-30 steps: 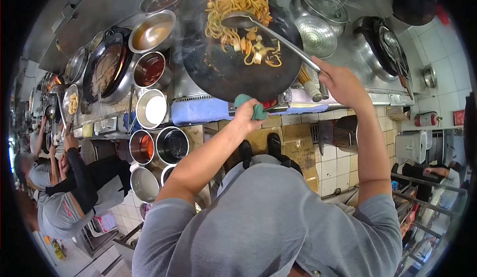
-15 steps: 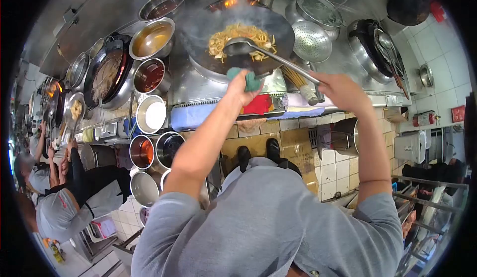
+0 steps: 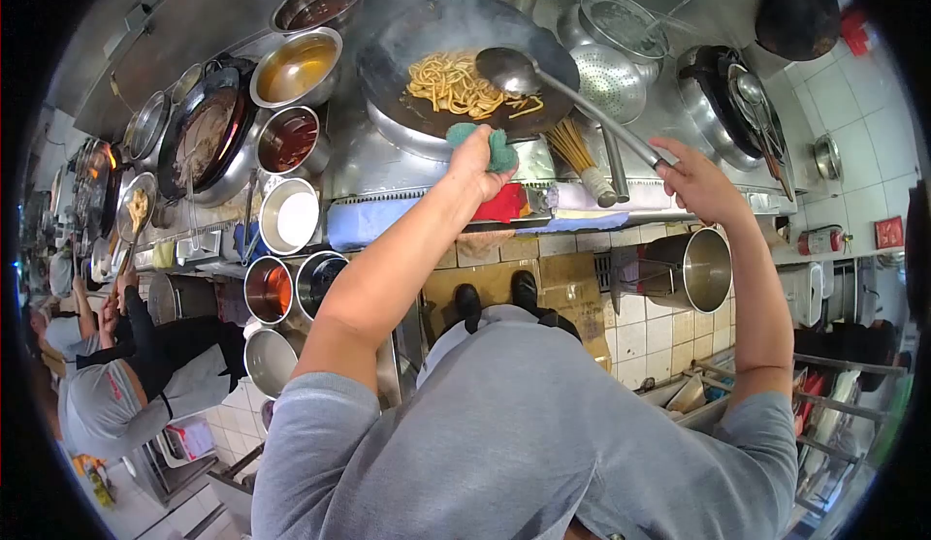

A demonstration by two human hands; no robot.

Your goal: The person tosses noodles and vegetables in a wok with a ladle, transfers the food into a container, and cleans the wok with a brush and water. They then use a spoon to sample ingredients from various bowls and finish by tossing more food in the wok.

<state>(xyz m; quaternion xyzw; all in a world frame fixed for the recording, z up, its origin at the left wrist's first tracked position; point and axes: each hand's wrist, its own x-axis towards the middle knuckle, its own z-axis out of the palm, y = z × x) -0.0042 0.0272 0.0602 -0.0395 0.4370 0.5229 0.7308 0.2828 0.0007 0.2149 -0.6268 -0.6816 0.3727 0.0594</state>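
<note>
A dark wok (image 3: 553, 113) with thick brown noodles (image 3: 451, 86) sits on the burner in front of me, smoke rising from its far side. My left hand (image 3: 472, 164) is closed around a folded green cloth (image 3: 500, 155) at the wok's near edge; the cloth hides what lies under the fingers. In my right hand (image 3: 703, 186) is the end of a long-handled metal ladle (image 3: 509, 73), with the index finger stretched along it. The ladle's bowl is at the right side of the noodles, over the wok.
Right of the wok are a perforated strainer (image 3: 609, 84), a bamboo brush (image 3: 579, 157) and a metal pot (image 3: 621, 24). Bowls of yellow liquid (image 3: 296, 67) and red sauce (image 3: 288, 141) stand at left. A bucket (image 3: 708, 270) is below right. A co-worker (image 3: 112, 409) works at far left.
The ladle and my right hand have shifted right. Noodles that were spread wide now lie gathered toward the wok's left and middle. The flames behind the wok no longer show.
</note>
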